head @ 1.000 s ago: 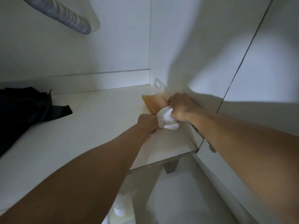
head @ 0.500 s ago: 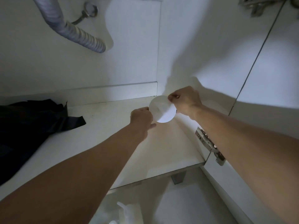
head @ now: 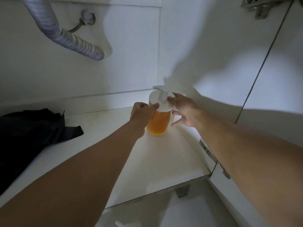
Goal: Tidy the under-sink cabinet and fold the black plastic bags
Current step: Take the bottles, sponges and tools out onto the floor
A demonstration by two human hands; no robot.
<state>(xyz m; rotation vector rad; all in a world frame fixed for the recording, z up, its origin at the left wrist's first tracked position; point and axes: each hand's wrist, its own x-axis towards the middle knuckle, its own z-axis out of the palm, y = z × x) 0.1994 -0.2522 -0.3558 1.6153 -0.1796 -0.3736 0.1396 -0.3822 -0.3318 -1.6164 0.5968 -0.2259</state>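
- Bags (head: 31,133): a dark, crumpled heap of black plastic lies at the far left of the cabinet floor (head: 105,125), well apart from both hands. No hand touches it. Judged thin, limp and light; it should slide on itself, so it is best flattened on the floor and taken by its edges or corners.
- Hose (head: 65,36): a grey corrugated drain hose runs down from the upper left along the back wall, clear of the work.
- Left hand (head: 141,114): rests against the left side of the bottle, just under the cap. Its fingers are curled toward the bottle, but the far side is hidden, so whether they wrap it cannot be told.
- Bottle (head: 158,123): a pump bottle stands upright near the back right corner of the floor, between the two hands. The clear body shows orange liquid and looks well filled; judged fairly heavy, rigid and smooth. Hold the body, not the pump (head: 161,93), which may give under load.
- Right hand (head: 184,109): fingertips touch the white cap (head: 161,103) and pump stem; the lower fingers are spread and loose, clamping nothing.
- Hinge (head: 211,155): a metal door hinge sits at the right edge, below the right forearm.
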